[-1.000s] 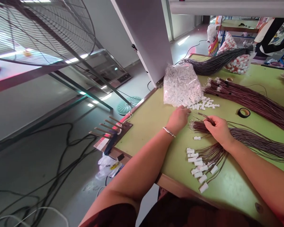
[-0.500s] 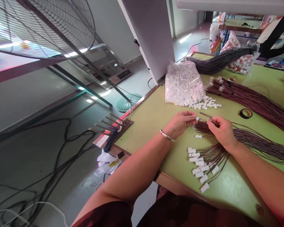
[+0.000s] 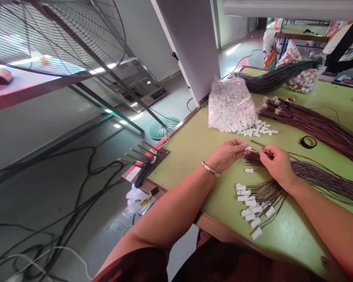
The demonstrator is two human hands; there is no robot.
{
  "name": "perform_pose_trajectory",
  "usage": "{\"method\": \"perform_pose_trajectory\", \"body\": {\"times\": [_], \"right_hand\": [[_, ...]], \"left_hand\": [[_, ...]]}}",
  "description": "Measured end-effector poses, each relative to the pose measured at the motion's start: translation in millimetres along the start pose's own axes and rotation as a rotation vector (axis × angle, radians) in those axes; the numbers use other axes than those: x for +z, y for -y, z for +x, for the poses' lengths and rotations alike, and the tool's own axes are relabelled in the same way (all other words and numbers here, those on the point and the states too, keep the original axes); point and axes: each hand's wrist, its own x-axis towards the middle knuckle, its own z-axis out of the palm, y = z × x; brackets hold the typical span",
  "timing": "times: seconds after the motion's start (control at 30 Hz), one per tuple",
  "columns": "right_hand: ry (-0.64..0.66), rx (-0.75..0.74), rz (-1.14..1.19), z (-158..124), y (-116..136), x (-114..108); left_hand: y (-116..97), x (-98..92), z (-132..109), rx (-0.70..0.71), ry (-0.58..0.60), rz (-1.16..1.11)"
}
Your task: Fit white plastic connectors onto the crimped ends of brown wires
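Note:
Between the thumb and fingers of my left hand [image 3: 231, 153] is a small white connector housing [image 3: 248, 149]. My right hand [image 3: 278, 163] pinches a thin brown wire, its end pointing at the housing; whether the tip is inside is too small to tell. Below both hands runs a bundle of brown wires [image 3: 314, 178] across the green table [image 3: 188, 145]. Nearer me, several wires end in white connectors [image 3: 250, 203] fanned out on the tabletop. A single white connector [image 3: 248, 170] lies just under my left fingers.
Behind my hands stands a clear bag of white connectors [image 3: 232, 103], with loose ones [image 3: 261, 128] spilled beside it. Black tape [image 3: 308, 142] and dark red wire bundles [image 3: 312, 121] lie to the right. A pronged rack [image 3: 147, 156] sits on the left table edge; a fan [image 3: 76, 35] stands beyond.
The whole view has shifted slightly, so everything appears a little further right. Both hands keep their grips, the housing and wire end still close together.

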Motion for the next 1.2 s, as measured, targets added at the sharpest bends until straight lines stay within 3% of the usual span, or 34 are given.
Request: {"method": "perform_pose_trajectory", "body": {"times": [0.13, 0.27, 0.43, 0.7, 0.87, 1.2], "right_hand": [[0.0, -0.026, -0.024, 0.4, -0.4, 0.0], [-0.024, -0.03, -0.061, 0.0, -0.5, -0.1], [0.001, -0.046, -0.058, -1.5, -3.8, 2.0], [0.06, -0.069, 0.003, -3.6, -7.7, 3.8], [0.067, -0.025, 0.089, -2.1, -4.6, 1.6], [0.047, -0.037, 0.001, -3.3, -5.4, 4.9]], "left_hand": [[-0.5, -4.0, -1.1, 0.037, 0.077, 0.036], [0.5, -4.1, -3.4, 0.163, 0.145, 0.147], [7.8, 3.3, -6.4, 0.301, 0.123, 0.272], [20.2, 9.9, -4.3, 0.191, 0.084, 0.046], [16.3, 8.9, -5.8, 0.221, 0.077, 0.081], [23.0, 15.3, -5.7, 0.251, 0.071, 0.215]]}}
